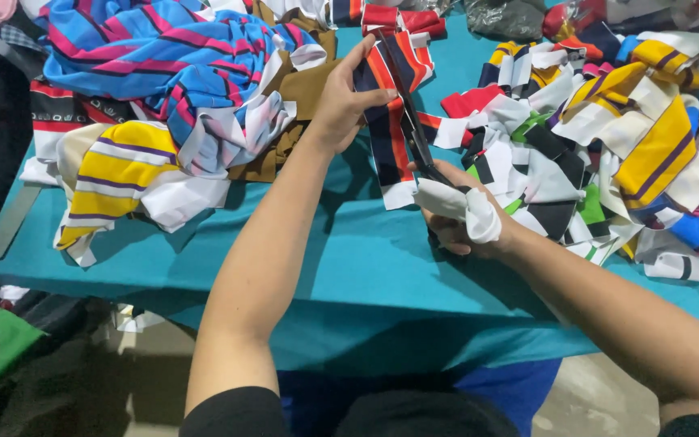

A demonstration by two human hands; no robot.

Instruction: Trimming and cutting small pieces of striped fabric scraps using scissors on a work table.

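A single head-worn camera looks steeply down and forward over the teal bench (366, 259) from its near edge. It sits close, both forearms reaching away from it across the bench.

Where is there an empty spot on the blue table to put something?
Bare table shows along the near edge, between the yellow striped pile on the left and the scrap heap on the right, under the arms. A small patch lies at the top, around. Both sides are crowded with cloth.
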